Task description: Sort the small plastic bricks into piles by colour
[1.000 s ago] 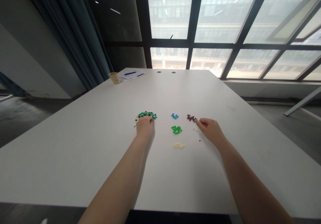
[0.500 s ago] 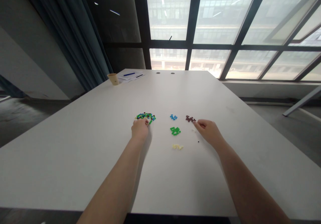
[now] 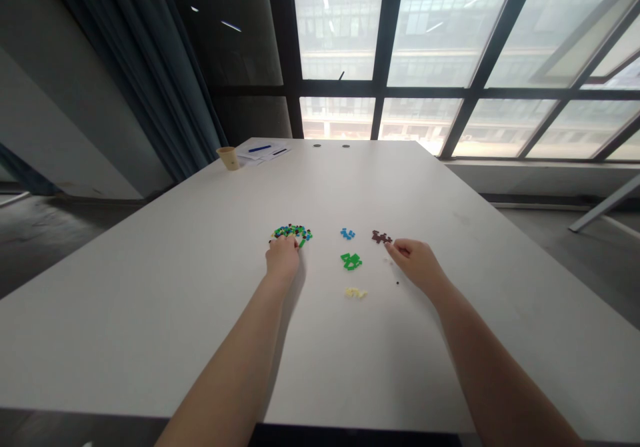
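Note:
At the near edge of a mixed pile of small coloured bricks point(image 3: 296, 229), my left hand point(image 3: 283, 256) reaches in with its fingers bent together. Whatever lies between those fingertips is hidden. A green brick point(image 3: 303, 243) sits just right of them. My right hand point(image 3: 414, 260) is curled closed, thumb and forefinger pinched against the right end of a small dark brown brick group point(image 3: 381, 237). I cannot make out what is in the pinch. Left of it lie blue bricks point(image 3: 347, 233), green bricks point(image 3: 351, 261) and, nearer to me, pale yellow bricks point(image 3: 355, 293).
Faint whitish pieces point(image 3: 389, 261) and one tiny dark piece point(image 3: 397, 283) lie near my right hand on the white table point(image 3: 210, 287). A tan cup point(image 3: 229, 159) and papers point(image 3: 255, 157) with pens stand at the far left. Windows rise behind the table.
My left hand has shifted slightly, its fingers now further over the mixed pile. My right hand stays at the brown bricks. The whole view has moved a touch to the right.

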`<control>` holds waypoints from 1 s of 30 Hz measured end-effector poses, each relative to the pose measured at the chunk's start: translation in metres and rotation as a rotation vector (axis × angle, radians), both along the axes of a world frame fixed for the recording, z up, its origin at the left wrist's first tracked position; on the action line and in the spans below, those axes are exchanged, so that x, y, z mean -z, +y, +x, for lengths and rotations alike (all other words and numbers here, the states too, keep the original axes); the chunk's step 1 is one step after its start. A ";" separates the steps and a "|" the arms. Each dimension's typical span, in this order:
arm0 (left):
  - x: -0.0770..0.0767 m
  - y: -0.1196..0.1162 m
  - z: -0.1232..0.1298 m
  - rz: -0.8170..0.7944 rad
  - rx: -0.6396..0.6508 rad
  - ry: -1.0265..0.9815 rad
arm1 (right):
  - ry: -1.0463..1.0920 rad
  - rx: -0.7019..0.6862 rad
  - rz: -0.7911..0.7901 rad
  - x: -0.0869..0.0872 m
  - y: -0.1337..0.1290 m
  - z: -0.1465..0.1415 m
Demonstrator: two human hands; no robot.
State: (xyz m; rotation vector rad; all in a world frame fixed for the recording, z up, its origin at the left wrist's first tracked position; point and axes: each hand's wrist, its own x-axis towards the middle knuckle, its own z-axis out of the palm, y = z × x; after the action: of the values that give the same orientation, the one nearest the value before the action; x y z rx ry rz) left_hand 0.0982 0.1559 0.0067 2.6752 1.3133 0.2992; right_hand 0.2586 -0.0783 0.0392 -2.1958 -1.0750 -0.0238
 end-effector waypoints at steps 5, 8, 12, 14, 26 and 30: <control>-0.004 -0.005 0.005 0.007 0.149 -0.257 | 0.011 0.008 0.000 -0.004 0.001 -0.002; -0.013 -0.023 0.007 -0.042 0.345 -0.512 | 0.000 -0.033 0.033 -0.005 0.003 -0.009; -0.027 -0.062 0.007 -0.157 0.510 -0.749 | -0.046 -0.180 0.156 -0.005 0.010 -0.024; -0.031 -0.078 0.007 -0.232 0.536 -0.830 | -0.047 -0.258 0.234 -0.004 0.014 -0.033; -0.030 -0.096 0.005 -0.431 0.521 -1.012 | -0.114 -0.302 0.505 -0.008 0.018 -0.050; -0.035 -0.097 0.005 -0.425 0.510 -1.006 | -0.112 -0.318 0.509 -0.007 0.018 -0.049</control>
State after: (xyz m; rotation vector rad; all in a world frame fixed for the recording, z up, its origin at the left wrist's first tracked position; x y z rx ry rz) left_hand 0.1031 0.0588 0.0412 1.9052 0.3233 0.9767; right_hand 0.2100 -0.0598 0.0464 -1.5719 -1.3045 -0.2531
